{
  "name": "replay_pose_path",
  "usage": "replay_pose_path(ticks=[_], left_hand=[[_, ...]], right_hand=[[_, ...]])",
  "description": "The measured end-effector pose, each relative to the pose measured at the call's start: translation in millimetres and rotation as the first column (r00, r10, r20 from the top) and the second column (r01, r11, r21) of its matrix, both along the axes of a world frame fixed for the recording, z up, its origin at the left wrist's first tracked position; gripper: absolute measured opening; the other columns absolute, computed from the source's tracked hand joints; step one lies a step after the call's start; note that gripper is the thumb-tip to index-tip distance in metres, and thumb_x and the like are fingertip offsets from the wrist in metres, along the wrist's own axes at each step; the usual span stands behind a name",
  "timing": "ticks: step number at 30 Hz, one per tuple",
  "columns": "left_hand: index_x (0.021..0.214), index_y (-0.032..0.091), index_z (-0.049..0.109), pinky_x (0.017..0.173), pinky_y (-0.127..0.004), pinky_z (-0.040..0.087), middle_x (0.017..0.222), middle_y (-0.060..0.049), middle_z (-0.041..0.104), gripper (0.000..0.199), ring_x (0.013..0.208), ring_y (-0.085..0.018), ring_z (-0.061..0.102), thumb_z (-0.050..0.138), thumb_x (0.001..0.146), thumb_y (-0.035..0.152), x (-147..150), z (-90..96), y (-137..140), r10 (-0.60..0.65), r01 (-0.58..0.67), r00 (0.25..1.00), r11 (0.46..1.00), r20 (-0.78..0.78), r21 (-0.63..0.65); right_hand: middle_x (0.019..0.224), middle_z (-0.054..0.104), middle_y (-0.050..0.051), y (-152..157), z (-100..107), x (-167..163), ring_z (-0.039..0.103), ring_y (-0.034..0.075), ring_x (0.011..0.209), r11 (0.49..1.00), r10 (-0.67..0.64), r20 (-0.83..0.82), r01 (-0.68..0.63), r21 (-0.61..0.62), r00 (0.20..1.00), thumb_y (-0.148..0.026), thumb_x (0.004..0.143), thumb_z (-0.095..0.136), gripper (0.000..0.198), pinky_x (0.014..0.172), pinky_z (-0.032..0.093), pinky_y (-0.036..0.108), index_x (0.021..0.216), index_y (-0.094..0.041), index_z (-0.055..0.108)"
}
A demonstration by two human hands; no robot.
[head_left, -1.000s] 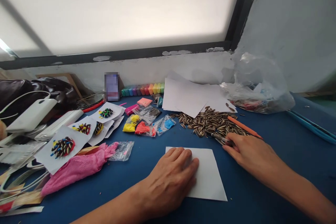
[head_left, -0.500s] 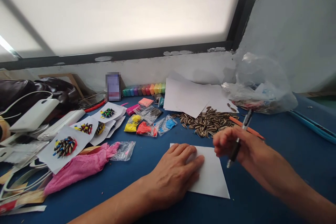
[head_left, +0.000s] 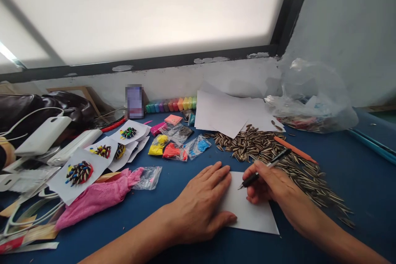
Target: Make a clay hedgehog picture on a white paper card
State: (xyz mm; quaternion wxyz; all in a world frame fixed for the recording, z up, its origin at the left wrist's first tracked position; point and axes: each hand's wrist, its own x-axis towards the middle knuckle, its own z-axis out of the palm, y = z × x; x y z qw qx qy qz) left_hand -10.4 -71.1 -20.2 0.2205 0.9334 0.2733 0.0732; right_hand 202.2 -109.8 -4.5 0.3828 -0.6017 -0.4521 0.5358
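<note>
My left hand (head_left: 206, 204) lies flat with its fingers stretched out over the left part of a white sheet of paper (head_left: 256, 216). In my right hand (head_left: 269, 181) is a black and clear pen (head_left: 251, 180), pinched between thumb and fingers. Its tip points down and left at the upper part of the sheet; whether it touches the paper I cannot tell. No marks show on the sheet. Behind and to the right of my right hand spreads a pile of striped sunflower seeds (head_left: 247, 144), with an orange stick-like tool (head_left: 295, 150) on it.
Small bags of coloured clay (head_left: 175, 151) lie left of the seeds. White sheets (head_left: 219, 111) and a plastic bag (head_left: 318, 107) stand behind. At left are seed-covered clay pieces on paper (head_left: 78, 173), a pink cloth (head_left: 95, 202) and a white power bank (head_left: 43, 136).
My right hand has come left and turned the pen tip toward the sheet. My left hand's fingers have flattened, with the thumb now apart. More seeds show on the right.
</note>
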Motion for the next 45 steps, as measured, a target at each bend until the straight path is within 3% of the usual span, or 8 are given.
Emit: replay_pose_path(ticks=[6, 11, 18, 27, 32, 38, 45], left_hand=[[0.146, 0.009, 0.039, 0.12, -0.052, 0.024, 0.157, -0.015, 0.031, 0.074, 0.149, -0.032, 0.019, 0.059, 0.089, 0.051, 5.8, -7.2, -4.0, 0.045, -0.045, 0.999, 0.999, 0.002, -0.021], [0.146, 0.011, 0.04, 0.118, -0.054, 0.027, 0.159, -0.02, 0.024, 0.085, 0.149, -0.033, 0.017, 0.071, 0.079, 0.054, -4.6, 7.5, 9.3, 0.025, -0.028, 0.999, 0.997, -0.045, -0.069], [0.15, 0.02, 0.035, 0.118, -0.057, 0.023, 0.16, -0.013, 0.022, 0.09, 0.149, -0.035, 0.015, 0.068, 0.078, 0.062, -18.5, 16.2, 23.5, -0.062, 0.055, 0.994, 0.996, -0.095, -0.075], [0.153, 0.026, 0.029, 0.122, -0.053, 0.014, 0.161, -0.005, 0.021, 0.1, 0.151, -0.031, 0.009, 0.066, 0.073, 0.072, -19.4, 6.6, 31.6, -0.095, 0.089, 0.995, 0.983, -0.034, -0.161], [0.154, 0.017, 0.026, 0.123, -0.047, 0.011, 0.162, -0.011, 0.013, 0.11, 0.151, -0.03, 0.009, 0.064, 0.07, 0.077, -19.2, 5.9, 30.7, -0.045, 0.039, 0.999, 0.983, -0.029, -0.181], [0.154, 0.018, 0.028, 0.123, -0.046, 0.011, 0.162, -0.009, 0.012, 0.11, 0.151, -0.029, 0.008, 0.064, 0.069, 0.078, -20.9, 2.6, 32.3, -0.07, 0.065, 0.997, 0.984, -0.022, -0.165], [0.154, 0.019, 0.026, 0.123, -0.049, 0.008, 0.163, -0.009, 0.008, 0.109, 0.151, -0.03, 0.004, 0.065, 0.07, 0.077, -22.1, 2.0, 34.3, -0.099, 0.089, 0.994, 0.98, -0.044, -0.179]], right_hand=[[0.065, 0.064, 0.001, 0.3, 2.0, -0.6, 0.064, 0.017, 0.063, 0.999, 0.042, 0.053, -0.044, 0.032, 0.998, -0.07, 0.08, 0.055, 0.05, 0.067, 0.051, 0.032, 0.083, -0.02, 0.06], [0.059, 0.061, -0.004, -1.2, -1.5, -12.3, 0.057, 0.013, 0.057, 0.99, 0.141, 0.101, -0.143, 0.018, 0.985, -0.055, 0.08, 0.063, 0.036, 0.062, 0.046, 0.027, 0.075, -0.022, 0.052], [0.054, 0.053, -0.007, -3.4, -10.1, -11.8, 0.049, 0.011, 0.052, 0.987, 0.149, 0.089, -0.154, 0.05, 0.985, -0.05, 0.084, 0.062, 0.03, 0.055, 0.041, 0.024, 0.078, -0.022, 0.052], [0.072, 0.065, 0.0, -2.2, -2.1, -27.3, 0.054, 0.011, 0.057, 0.94, 0.272, 0.211, -0.306, 0.149, 0.939, -0.05, 0.094, 0.046, 0.034, 0.05, 0.041, 0.023, 0.082, -0.021, 0.059], [0.066, 0.062, -0.001, 10.8, -9.0, -32.7, 0.054, 0.011, 0.055, 0.915, 0.299, 0.244, -0.349, 0.2, 0.923, -0.047, 0.094, 0.049, 0.03, 0.052, 0.041, 0.024, 0.077, -0.022, 0.053], [0.056, 0.049, -0.005, 13.9, -19.2, -30.8, 0.044, 0.01, 0.049, 0.915, 0.276, 0.246, -0.333, 0.229, 0.929, -0.048, 0.093, 0.049, 0.034, 0.046, 0.034, 0.024, 0.07, -0.022, 0.05], [0.057, 0.052, -0.004, 12.0, -23.6, -29.7, 0.044, 0.01, 0.048, 0.908, 0.278, 0.263, -0.342, 0.244, 0.924, -0.047, 0.094, 0.048, 0.034, 0.047, 0.034, 0.024, 0.071, -0.022, 0.052]])
